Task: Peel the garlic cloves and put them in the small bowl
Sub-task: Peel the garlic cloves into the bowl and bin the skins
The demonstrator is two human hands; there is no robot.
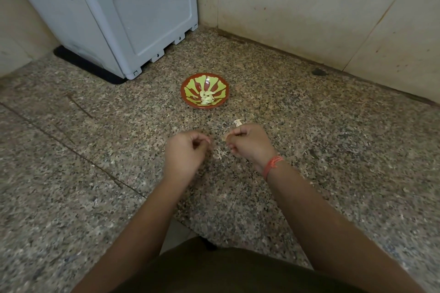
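On tabletop (321, 131), small bowl (183, 90) holds pale peeled cloves (206, 98); my right hand (248, 144) grips white-skinned garlic (237, 122); left hand (184, 152) curled, contents unclear.

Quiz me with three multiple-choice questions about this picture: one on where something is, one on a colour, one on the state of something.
1. Where does the small bowl stand?
A. on the speckled counter
B. on top of the grey box
C. in the person's lap

2. What colour is the thread on the right wrist?
A. blue
B. orange
C. black

3. What is the right hand doing?
A. lying flat on the counter
B. curling round a white garlic piece
C. lifting the bowl

Answers:
1. A, the bowl rests on the granite surface.
2. B, the wrist thread is plainly orange.
3. B, the fingers are curled and a white tip pokes out above them.
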